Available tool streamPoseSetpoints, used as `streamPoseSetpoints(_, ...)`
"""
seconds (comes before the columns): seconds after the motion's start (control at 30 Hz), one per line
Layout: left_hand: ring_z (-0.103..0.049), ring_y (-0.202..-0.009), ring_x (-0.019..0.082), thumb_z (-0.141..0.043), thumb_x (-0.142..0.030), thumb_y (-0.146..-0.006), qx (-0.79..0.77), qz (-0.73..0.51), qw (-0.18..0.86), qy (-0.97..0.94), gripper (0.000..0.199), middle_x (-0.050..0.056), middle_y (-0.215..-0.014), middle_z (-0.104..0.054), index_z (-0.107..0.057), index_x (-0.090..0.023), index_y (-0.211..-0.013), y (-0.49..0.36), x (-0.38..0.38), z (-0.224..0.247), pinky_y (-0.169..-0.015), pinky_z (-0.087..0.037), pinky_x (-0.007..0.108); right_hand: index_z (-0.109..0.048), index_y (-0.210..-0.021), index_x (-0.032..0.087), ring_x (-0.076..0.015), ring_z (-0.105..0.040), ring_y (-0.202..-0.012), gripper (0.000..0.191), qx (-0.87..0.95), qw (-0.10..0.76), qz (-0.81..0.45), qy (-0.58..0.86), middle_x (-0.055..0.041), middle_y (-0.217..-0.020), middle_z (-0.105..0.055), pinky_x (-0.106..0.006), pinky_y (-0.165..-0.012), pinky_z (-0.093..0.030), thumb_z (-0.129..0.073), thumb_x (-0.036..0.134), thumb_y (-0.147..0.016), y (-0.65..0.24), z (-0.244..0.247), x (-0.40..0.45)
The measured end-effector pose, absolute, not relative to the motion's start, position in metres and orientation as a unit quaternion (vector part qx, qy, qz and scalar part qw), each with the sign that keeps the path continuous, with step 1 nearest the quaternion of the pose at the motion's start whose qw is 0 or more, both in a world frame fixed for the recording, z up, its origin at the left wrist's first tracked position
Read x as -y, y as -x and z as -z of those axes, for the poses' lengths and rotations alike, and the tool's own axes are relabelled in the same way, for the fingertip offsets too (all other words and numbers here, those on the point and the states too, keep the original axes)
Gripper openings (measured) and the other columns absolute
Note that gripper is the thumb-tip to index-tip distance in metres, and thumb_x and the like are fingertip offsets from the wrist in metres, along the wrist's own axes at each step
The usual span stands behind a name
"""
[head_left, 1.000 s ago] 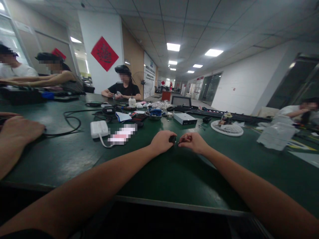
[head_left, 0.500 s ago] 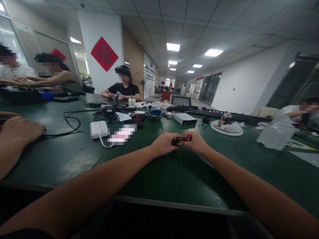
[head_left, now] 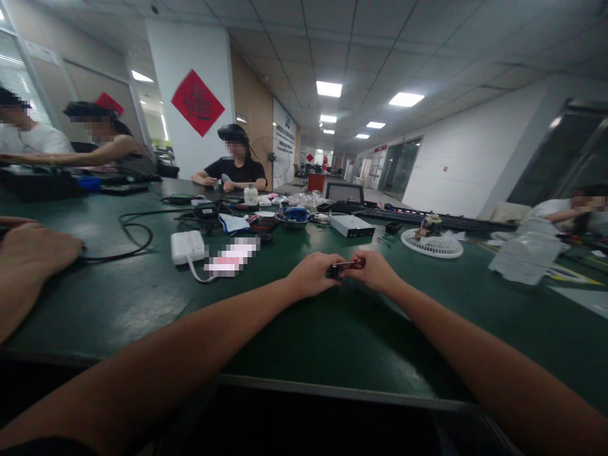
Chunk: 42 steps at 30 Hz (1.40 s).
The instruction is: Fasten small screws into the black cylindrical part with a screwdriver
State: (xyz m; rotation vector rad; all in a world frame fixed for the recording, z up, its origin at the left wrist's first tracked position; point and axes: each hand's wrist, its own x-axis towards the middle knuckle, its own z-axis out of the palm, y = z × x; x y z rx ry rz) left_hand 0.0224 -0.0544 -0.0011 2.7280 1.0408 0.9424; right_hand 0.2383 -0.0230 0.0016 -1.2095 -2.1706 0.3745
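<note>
My left hand (head_left: pixel 313 275) and my right hand (head_left: pixel 375 272) meet over the green workbench (head_left: pixel 294 335), close to its near edge. Both hands pinch a small dark object with a red metal part (head_left: pixel 344 269) between them. Its exact kind is hard to tell, since my fingers cover part of it and it looks small. The hands touch nothing else. A white adapter box with a white cord (head_left: pixel 187 247) lies to the left of my left hand, some way off.
Further along the bench are a black cable (head_left: pixel 135 221), a metal bowl (head_left: pixel 292 221), a silver box (head_left: pixel 351 226) and a round white fan grille (head_left: pixel 431 244). A clear plastic bag (head_left: pixel 525 258) lies to the right. A co-worker's hand (head_left: pixel 35 247) rests at the left edge; other people sit around the bench.
My hands have come together around the small object, which now sits level between them with its red part showing. The view has tilted slightly.
</note>
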Motion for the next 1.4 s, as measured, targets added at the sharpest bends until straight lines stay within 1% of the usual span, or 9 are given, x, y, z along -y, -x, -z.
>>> streamPoseSetpoints(0.17,-0.070,-0.093,0.018,-0.080,-0.027,-0.075,-0.335,-0.332,0.114,-0.874,0.034,0.001,-0.101,-0.075,-0.068,-0.021,-0.107,-0.021,0.050,0.002,-0.081,-0.049,0.026,-0.057,-0.065,0.019,-0.0132,-0.047,-0.057,0.033,0.827,0.305,-0.082,0.466,0.0040,-0.059,-0.055,-0.027,-0.054,-0.027,-0.080,0.042,-0.068,-0.237,-0.006,0.025)
streamPoseSetpoints(0.33,-0.069,-0.087,0.018,-0.080,-0.024,-0.074,-0.326,-0.309,0.094,-0.889,0.028,0.000,-0.093,-0.075,-0.069,-0.020,-0.100,-0.021,0.049,0.003,-0.074,-0.048,0.025,-0.053,-0.063,0.020,-0.0124,-0.044,-0.056,0.030,0.843,0.275,-0.077,0.456,0.0043,-0.058,-0.053,-0.027,-0.053,-0.027,-0.077,0.037,-0.071,-0.236,-0.003,0.026)
streamPoseSetpoints(0.43,-0.069,-0.088,0.018,-0.078,-0.024,-0.075,-0.338,-0.327,0.080,-0.879,0.028,0.000,-0.094,-0.074,-0.070,-0.021,-0.102,-0.024,0.050,0.003,-0.076,-0.049,0.026,-0.053,-0.066,0.020,-0.0127,-0.048,-0.057,0.030,0.836,0.276,-0.119,0.459,0.0036,-0.060,-0.054,-0.026,-0.053,-0.030,-0.073,0.039,-0.074,-0.236,0.000,0.025)
streamPoseSetpoints(0.57,-0.070,-0.090,0.021,-0.076,-0.023,-0.075,-0.417,-0.347,0.048,-0.839,0.025,0.003,-0.098,-0.074,-0.071,-0.021,-0.100,-0.026,0.048,0.002,-0.081,-0.053,0.030,-0.057,-0.078,0.019,-0.0142,-0.056,-0.059,0.033,0.820,0.277,-0.207,0.456,-0.0003,-0.069,-0.062,-0.026,-0.055,-0.037,-0.053,0.048,-0.092,-0.241,-0.003,0.023)
streamPoseSetpoints(0.67,-0.071,-0.095,0.024,-0.079,-0.021,-0.071,-0.485,-0.371,0.056,-0.790,0.034,0.005,-0.101,-0.076,-0.069,-0.020,-0.104,-0.023,0.043,0.004,-0.084,-0.055,0.032,-0.059,-0.075,0.018,-0.0158,-0.058,-0.062,0.044,0.819,0.293,-0.149,0.470,-0.0025,-0.067,-0.063,-0.028,-0.060,-0.038,-0.036,0.047,-0.100,-0.246,-0.007,0.018)
streamPoseSetpoints(0.77,-0.070,-0.099,0.026,-0.080,-0.020,-0.070,-0.531,-0.394,0.060,-0.747,0.036,0.007,-0.105,-0.076,-0.069,-0.020,-0.103,-0.016,0.037,0.006,-0.087,-0.055,0.034,-0.068,-0.083,0.018,-0.0192,-0.061,-0.072,0.035,0.821,0.303,-0.076,0.479,-0.0056,-0.076,-0.070,-0.030,-0.065,-0.040,-0.045,0.040,-0.097,-0.252,-0.010,0.012)
streamPoseSetpoints(0.93,-0.070,-0.098,0.026,-0.079,-0.017,-0.069,-0.552,-0.400,0.050,-0.730,0.032,0.007,-0.101,-0.076,-0.071,-0.020,-0.100,-0.011,0.034,0.008,-0.090,-0.055,0.037,-0.075,-0.099,0.018,-0.0225,-0.067,-0.085,0.031,0.823,0.338,-0.099,0.445,-0.0080,-0.095,-0.076,-0.032,-0.076,-0.045,-0.051,0.036,-0.095,-0.257,-0.011,0.008)
streamPoseSetpoints(1.17,-0.071,-0.097,0.026,-0.079,-0.019,-0.070,-0.515,-0.398,0.069,-0.756,0.032,0.007,-0.104,-0.075,-0.071,-0.021,-0.101,-0.016,0.039,0.007,-0.087,-0.057,0.036,-0.076,-0.101,0.018,-0.0216,-0.067,-0.080,0.031,0.836,0.334,-0.108,0.423,-0.0069,-0.089,-0.076,-0.031,-0.073,-0.046,-0.054,0.038,-0.094,-0.253,-0.012,0.015)
streamPoseSetpoints(1.4,-0.070,-0.097,0.026,-0.079,-0.018,-0.069,-0.515,-0.396,0.059,-0.757,0.030,0.006,-0.101,-0.076,-0.072,-0.021,-0.099,-0.017,0.041,0.005,-0.090,-0.056,0.037,-0.075,-0.090,0.016,-0.0189,-0.060,-0.068,0.035,0.841,0.326,-0.123,0.415,-0.0042,-0.075,-0.071,-0.029,-0.062,-0.040,-0.052,0.042,-0.092,-0.252,-0.015,0.018)
